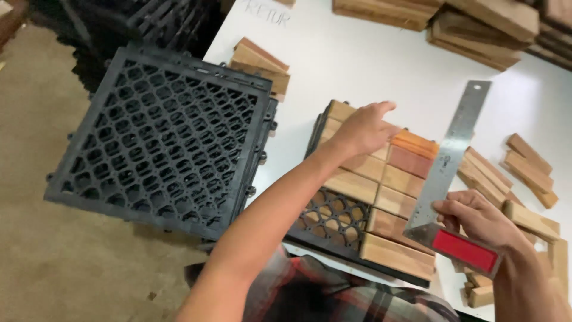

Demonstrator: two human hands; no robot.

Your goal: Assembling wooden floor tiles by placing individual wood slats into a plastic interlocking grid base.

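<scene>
A black plastic grid tile (333, 222) lies flat on the white counter (357, 65), just in front of the person, and short wooden slats (381, 179) are set across most of it in rows. A gap shows at the near left, where the honeycomb mesh is bare, so the covering looks mostly done, with that open patch left to fill.

The left hand (360, 128) reaches over the far rows, palm down, fingers loosely spread and resting on the slats at the far edge; it pinches nothing that can be seen. The right hand (476, 217) grips a steel try square (447, 179) by its red-faced stock, fingers curled around it, with the blade running up and away along the right edge of the slats, touching or just beside them.

Outward from there, loose slats (524, 173) lie scattered on the counter to the right, some near the right wrist. A small pile of slats (259, 65) sits to the far left of the tile, and larger stacks of wood (441, 21) line the far edge. To the left, a stack of empty black grid tiles (161, 140) overhangs the counter's edge above a brownish floor (42, 256). A plaid garment (310, 292) shows at the bottom.
</scene>
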